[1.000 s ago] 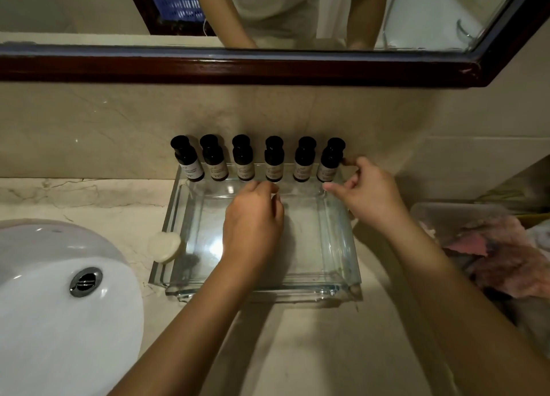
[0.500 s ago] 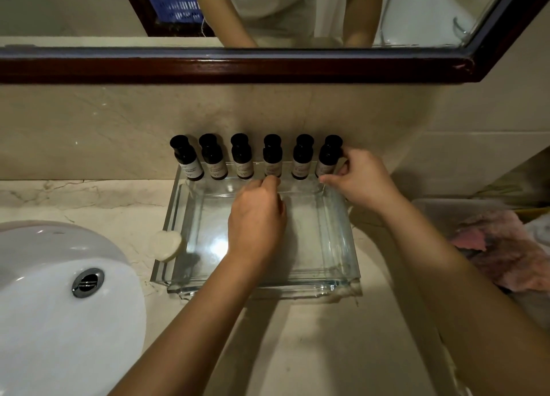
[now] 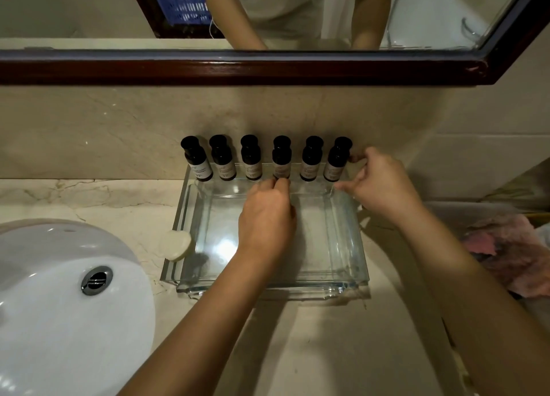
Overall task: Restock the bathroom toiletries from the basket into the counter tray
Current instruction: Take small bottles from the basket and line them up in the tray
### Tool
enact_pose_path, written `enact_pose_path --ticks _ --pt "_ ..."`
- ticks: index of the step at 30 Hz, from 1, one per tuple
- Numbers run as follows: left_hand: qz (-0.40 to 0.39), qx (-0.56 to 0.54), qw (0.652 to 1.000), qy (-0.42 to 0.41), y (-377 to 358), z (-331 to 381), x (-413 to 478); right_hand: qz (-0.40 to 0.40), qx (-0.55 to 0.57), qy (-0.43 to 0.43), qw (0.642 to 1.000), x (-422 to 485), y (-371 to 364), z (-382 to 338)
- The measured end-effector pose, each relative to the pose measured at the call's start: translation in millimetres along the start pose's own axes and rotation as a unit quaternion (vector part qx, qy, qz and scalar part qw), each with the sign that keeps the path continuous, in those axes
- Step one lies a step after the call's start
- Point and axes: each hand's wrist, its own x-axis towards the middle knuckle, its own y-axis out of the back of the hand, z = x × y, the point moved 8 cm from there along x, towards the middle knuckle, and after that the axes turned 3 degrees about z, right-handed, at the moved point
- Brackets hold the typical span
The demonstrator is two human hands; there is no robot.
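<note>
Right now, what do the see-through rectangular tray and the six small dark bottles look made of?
The see-through rectangular tray looks like thick glass, maybe acrylic: clear, glossy, bright edge glints. The six small dark bottles look like glossy plastic or glass, black-capped; cannot tell which.

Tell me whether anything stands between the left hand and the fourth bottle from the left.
Nothing visible does. The left hand has its fingers right at the base of the fourth bottle; whether they pinch it is unclear. The right hand holds the rightmost bottle, off to the side of that path.
</note>
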Motion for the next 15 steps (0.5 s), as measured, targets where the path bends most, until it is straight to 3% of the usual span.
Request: enact_pose_path --ticks 8,15 --pt "-0.015 0.009 1.0 -0.001 -1 -2 3 0.048 0.074 0.06 0.994 -26 28 -47" --pt "-0.047 0.009 0.999 0.008 -1 -3 4 0.044 0.097 0.051 0.993 -29 31 -53"
